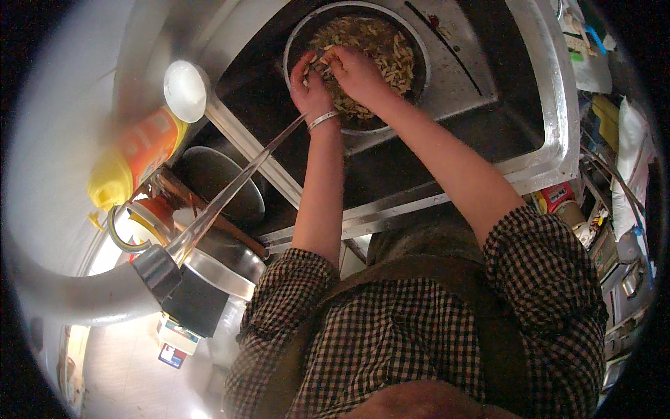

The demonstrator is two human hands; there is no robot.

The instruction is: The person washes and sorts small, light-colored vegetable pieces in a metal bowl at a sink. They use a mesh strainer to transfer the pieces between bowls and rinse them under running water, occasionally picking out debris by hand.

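A round metal bowl [426,73] stands in the sink basin, holding many small pale food pieces [395,65] in brownish water. My left hand [311,91], with a white band at the wrist, is cupped at the bowl's left side around a few of the pieces. Close against it, my right hand [356,73] pinches at a pale piece between thumb and fingers. What exactly the fingertips hold is partly hidden. A stream of water [235,183] runs from the faucet [157,269] to my left wrist.
A dark thin rod [445,50] lies right of the bowl. Left of the basin are a white round cup-like object [186,91], a yellow-and-orange bottle [141,152] and a dark round pan [222,180]. A metal pot [220,275] sits below. Packages [631,157] crowd the right.
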